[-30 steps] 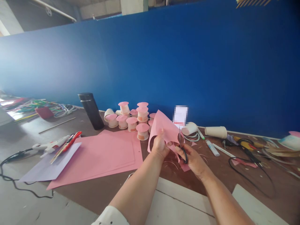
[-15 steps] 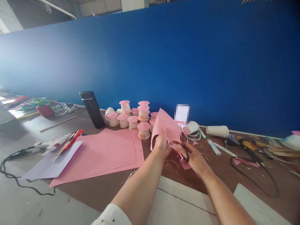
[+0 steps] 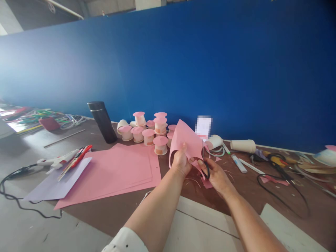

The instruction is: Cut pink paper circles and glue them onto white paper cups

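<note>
Several fingers of our left hand (image 3: 181,163) vanish behind the pink paper (image 3: 185,135) they grasp; our right hand (image 3: 217,177) clutches scissors (image 3: 208,171), handles partly covered.

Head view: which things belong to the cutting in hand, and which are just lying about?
Belong to the cutting:
pink sheet, held in the left hand
scissors, held in the right hand
flat pink sheets, probably matching stock

Apparently just lying about:
black flask
glue gun
lavender sheet
white cup on its side
</note>
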A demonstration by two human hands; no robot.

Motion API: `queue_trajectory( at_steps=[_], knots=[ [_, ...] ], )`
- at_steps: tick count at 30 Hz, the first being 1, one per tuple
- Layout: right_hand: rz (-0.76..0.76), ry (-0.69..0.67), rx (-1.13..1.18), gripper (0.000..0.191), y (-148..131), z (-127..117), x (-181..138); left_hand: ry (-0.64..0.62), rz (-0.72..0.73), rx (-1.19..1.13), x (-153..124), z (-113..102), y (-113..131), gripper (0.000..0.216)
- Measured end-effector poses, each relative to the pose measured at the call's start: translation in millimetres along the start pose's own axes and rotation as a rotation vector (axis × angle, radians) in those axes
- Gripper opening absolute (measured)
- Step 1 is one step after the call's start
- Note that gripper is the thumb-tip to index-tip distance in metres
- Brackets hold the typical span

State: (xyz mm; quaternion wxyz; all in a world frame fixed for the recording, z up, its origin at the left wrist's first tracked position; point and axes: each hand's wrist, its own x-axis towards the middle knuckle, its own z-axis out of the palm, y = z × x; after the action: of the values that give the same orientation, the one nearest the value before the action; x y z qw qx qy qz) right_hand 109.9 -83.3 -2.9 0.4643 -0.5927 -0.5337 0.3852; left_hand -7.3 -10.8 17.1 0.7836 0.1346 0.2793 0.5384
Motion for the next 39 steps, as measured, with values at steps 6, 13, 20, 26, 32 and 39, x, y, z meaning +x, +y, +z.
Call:
queue_trajectory(
  at_steps=[6,13,20,26,32,39],
  knots=[
    [-0.016,-0.04,0.053,0.045,-2.2,2.3,-2.6,-0.015,-0.034,0.039,3.0,-4.7,-0.7,0.039],
    [-0.018,-0.042,0.042,0.05,-5.3,2.7,-3.8,-0.054,-0.031,0.034,1.7,-5.4,-1.7,0.038],
    [-0.031,-0.026,0.018,0.049,-5.5,3.5,-3.2,-0.049,0.016,0.004,-0.2,-3.1,-1.8,0.035],
    [-0.048,-0.019,0.009,0.045,-7.2,3.4,-2.9,-0.039,0.024,-0.001,-0.2,-0.5,-0.7,0.033],
    [-0.063,-0.008,0.014,0.041,-5.6,3.0,-1.1,-0.035,0.009,0.0,0.5,-0.3,-0.6,0.037],
    [-0.1,0.003,-0.016,0.041,-8.2,2.3,-2.0,-0.037,-0.009,-0.005,0.1,-0.5,-0.7,0.036]
  ],
)
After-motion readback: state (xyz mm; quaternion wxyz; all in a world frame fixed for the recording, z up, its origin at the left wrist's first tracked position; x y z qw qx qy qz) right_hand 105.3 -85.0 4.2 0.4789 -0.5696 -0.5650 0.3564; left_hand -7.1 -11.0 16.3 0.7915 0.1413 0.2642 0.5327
